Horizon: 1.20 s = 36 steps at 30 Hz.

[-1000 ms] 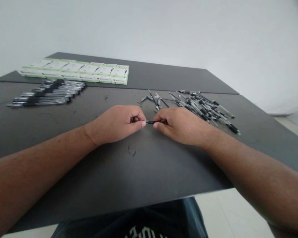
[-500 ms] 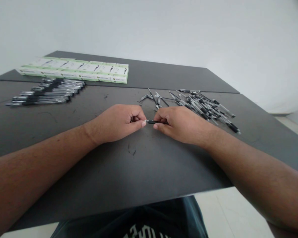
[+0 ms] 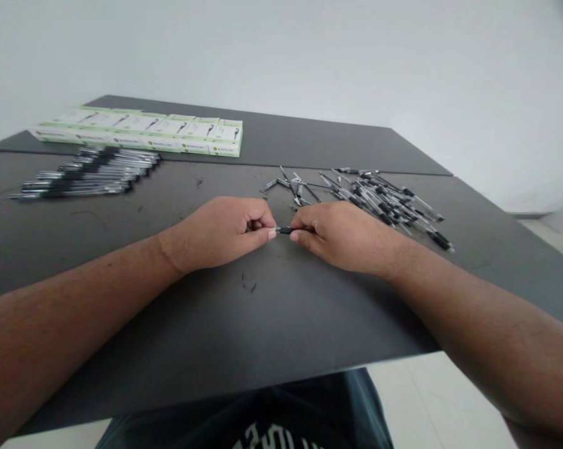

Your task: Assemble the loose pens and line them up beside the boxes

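Between my two hands a slim pen (image 3: 283, 230) lies level above the grey table (image 3: 272, 337). Its black grip shows in the gap; the rest is hidden by my fingers. My left hand (image 3: 234, 229) pinches the pen's clear end between thumb and forefinger. On the other side, my right hand (image 3: 337, 236) is closed round the dark part with thumb and fingertips. Just beyond the right hand lies a loose heap of pens (image 3: 379, 199), clear with black grips. Small pen parts (image 3: 297, 186), some of them thin dark sticks, are scattered at that heap's left.
At the left, a row of pens (image 3: 91, 173) lies side by side. Behind it, white and green boxes (image 3: 159, 132) with pen pictures stand in a line along the seam of two tables. A pale wall (image 3: 281, 68) rises at the back.
Slightly less of the black grip shows at my right fingertips than before. Otherwise both hands stay in the same place.
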Motion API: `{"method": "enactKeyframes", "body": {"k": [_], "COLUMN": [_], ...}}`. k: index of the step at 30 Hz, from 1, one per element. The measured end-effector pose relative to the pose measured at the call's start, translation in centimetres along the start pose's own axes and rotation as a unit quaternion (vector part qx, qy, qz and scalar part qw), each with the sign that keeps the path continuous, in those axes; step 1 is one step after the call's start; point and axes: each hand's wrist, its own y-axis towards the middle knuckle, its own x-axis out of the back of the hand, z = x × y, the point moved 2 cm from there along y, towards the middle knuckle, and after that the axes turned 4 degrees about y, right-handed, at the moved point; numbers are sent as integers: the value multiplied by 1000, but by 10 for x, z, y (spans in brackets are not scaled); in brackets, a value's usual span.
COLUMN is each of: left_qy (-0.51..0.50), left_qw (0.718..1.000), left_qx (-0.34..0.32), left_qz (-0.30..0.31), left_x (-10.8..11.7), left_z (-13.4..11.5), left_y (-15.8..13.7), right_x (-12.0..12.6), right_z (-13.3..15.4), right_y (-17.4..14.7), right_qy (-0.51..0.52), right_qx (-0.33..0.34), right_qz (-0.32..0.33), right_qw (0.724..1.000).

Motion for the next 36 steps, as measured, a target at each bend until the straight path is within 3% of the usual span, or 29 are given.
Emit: {"method": "enactKeyframes", "body": {"k": [8, 14, 20, 26, 36], "left_qy": [0, 3, 2, 9, 5], "left_qw": [1000, 1000, 1000, 1000, 1000], "left_qx": [5, -19, -7, -26, -24], "left_qz": [-9, -1, -10, -5, -3], "left_x": [0, 1, 2, 2, 1], "left_z": [2, 2, 1, 0, -1], "left_y": [-1, -1, -1, -2, -2], "right_x": [0, 1, 1, 1, -1], "right_z": [-1, 1, -2, -1, 0], "right_y": [0, 0, -1, 0, -1], "right_qy": [38, 7, 44, 20, 50], "right_qx": [-11, -2, -5, 3, 5], "right_qz": [-30, 4, -23, 5, -7], "right_qw": [999, 1000, 999, 1000, 999]}}
